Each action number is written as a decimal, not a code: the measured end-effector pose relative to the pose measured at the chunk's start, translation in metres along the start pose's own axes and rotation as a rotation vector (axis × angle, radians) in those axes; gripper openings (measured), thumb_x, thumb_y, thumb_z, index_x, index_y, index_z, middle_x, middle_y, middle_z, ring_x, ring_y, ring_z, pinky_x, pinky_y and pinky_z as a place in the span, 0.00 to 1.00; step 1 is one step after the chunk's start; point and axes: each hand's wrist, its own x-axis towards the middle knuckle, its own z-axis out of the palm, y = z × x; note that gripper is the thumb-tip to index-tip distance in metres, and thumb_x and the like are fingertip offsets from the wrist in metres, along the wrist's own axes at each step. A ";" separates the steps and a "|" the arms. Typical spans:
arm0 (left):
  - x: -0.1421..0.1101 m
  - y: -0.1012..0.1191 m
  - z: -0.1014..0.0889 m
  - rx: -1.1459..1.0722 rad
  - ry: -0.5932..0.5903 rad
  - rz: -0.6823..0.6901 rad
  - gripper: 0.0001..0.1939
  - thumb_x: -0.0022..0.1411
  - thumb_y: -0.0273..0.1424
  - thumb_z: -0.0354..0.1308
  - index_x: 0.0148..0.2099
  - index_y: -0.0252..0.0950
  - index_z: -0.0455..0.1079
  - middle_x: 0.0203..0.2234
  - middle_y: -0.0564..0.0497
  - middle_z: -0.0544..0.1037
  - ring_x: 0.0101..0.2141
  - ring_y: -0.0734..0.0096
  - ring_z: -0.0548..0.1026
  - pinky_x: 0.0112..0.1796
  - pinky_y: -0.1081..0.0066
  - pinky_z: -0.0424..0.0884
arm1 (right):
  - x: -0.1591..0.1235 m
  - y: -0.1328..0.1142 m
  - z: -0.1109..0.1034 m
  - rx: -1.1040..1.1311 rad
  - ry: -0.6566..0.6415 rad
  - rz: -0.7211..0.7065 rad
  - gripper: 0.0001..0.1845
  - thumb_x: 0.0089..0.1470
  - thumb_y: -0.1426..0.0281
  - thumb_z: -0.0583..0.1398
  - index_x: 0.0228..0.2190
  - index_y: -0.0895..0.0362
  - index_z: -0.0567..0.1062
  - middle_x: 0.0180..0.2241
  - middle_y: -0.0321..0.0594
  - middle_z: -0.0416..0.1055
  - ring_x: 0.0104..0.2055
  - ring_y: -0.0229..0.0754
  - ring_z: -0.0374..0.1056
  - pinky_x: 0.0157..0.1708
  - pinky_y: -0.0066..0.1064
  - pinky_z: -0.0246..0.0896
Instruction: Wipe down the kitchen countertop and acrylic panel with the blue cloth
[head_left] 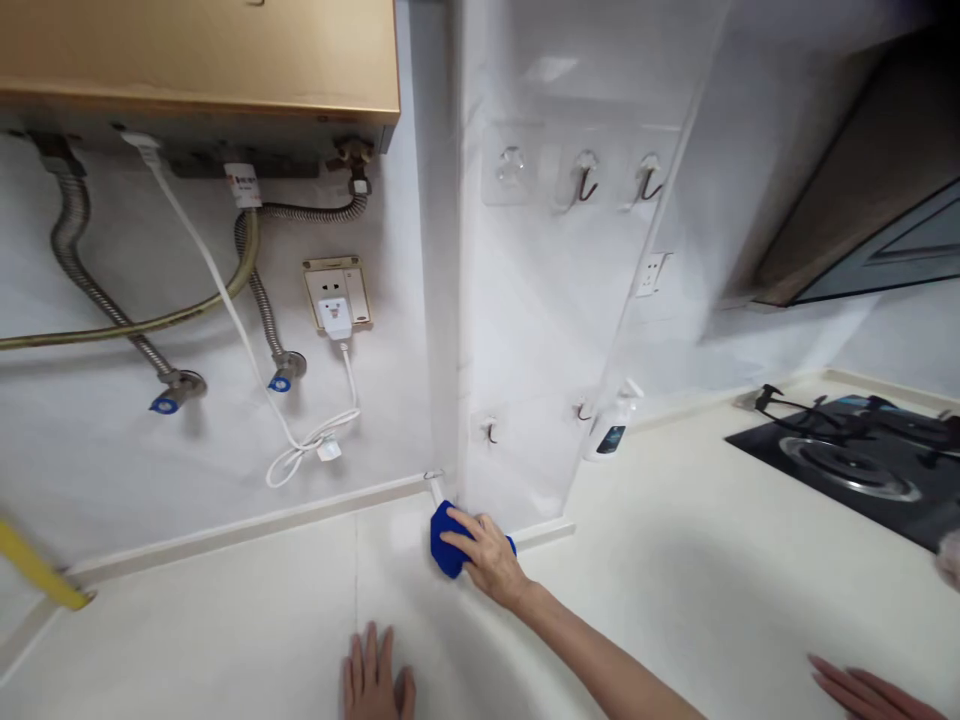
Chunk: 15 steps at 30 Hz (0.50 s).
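My right hand (491,562) presses a blue cloth (448,540) against the pale countertop (247,610), by the corner where the wall meets a jutting pillar. Its fingers lie over the cloth and part of the cloth shows beyond the knuckles. My left hand (375,682) rests palm down on the counter at the bottom of the view, fingers out and nothing in it. Just past the cloth, a thin white strip or pipe end (436,490) shows at the wall's foot.
Another person's hand (870,690) rests at the lower right. A spray bottle (613,420) stands behind the pillar (540,330), near a gas stove (855,450). A water heater (202,60) with hoses and a plugged-in cord (315,435) hangs at left, above a yellow pipe (41,565).
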 end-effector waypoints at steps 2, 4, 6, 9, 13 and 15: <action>0.002 0.017 -0.017 -0.276 -0.080 -0.129 0.27 0.64 0.40 0.44 0.58 0.35 0.71 0.63 0.42 0.66 0.67 0.54 0.55 0.65 0.46 0.52 | 0.000 -0.019 -0.012 0.176 0.024 0.193 0.36 0.41 0.82 0.57 0.53 0.47 0.73 0.63 0.39 0.60 0.52 0.47 0.64 0.51 0.43 0.65; 0.001 0.041 -0.030 -0.541 -0.166 -0.215 0.31 0.65 0.44 0.37 0.52 0.32 0.74 0.58 0.39 0.72 0.62 0.59 0.65 0.61 0.52 0.61 | -0.007 -0.040 -0.022 0.366 0.028 0.359 0.35 0.40 0.80 0.59 0.51 0.47 0.74 0.61 0.41 0.63 0.57 0.49 0.63 0.56 0.46 0.63; -0.004 0.067 -0.039 -0.787 -0.263 -0.247 0.30 0.66 0.48 0.40 0.46 0.33 0.76 0.51 0.37 0.77 0.55 0.60 0.73 0.56 0.54 0.68 | -0.019 -0.061 -0.032 0.574 -0.046 0.443 0.31 0.40 0.75 0.62 0.49 0.47 0.76 0.59 0.42 0.65 0.60 0.51 0.62 0.60 0.48 0.59; -0.018 0.098 -0.043 -1.124 -0.367 -0.297 0.23 0.64 0.47 0.54 0.51 0.36 0.72 0.52 0.43 0.76 0.51 0.61 0.74 0.54 0.51 0.70 | -0.045 -0.082 -0.046 0.912 -0.196 0.528 0.29 0.44 0.65 0.66 0.51 0.49 0.74 0.56 0.42 0.68 0.58 0.50 0.65 0.60 0.47 0.59; -0.039 0.113 -0.052 -1.283 -0.412 -0.341 0.22 0.64 0.45 0.56 0.55 0.39 0.69 0.54 0.44 0.73 0.51 0.61 0.73 0.53 0.52 0.72 | -0.081 -0.086 -0.057 1.085 -0.166 0.869 0.36 0.45 0.56 0.66 0.55 0.53 0.69 0.50 0.44 0.73 0.46 0.46 0.72 0.48 0.42 0.69; -0.045 0.111 -0.063 -1.296 -0.433 -0.337 0.24 0.60 0.45 0.60 0.54 0.38 0.70 0.51 0.44 0.76 0.50 0.60 0.74 0.53 0.52 0.72 | -0.094 -0.082 -0.060 1.137 -0.246 0.970 0.29 0.43 0.57 0.67 0.46 0.57 0.75 0.42 0.44 0.76 0.40 0.46 0.73 0.42 0.40 0.70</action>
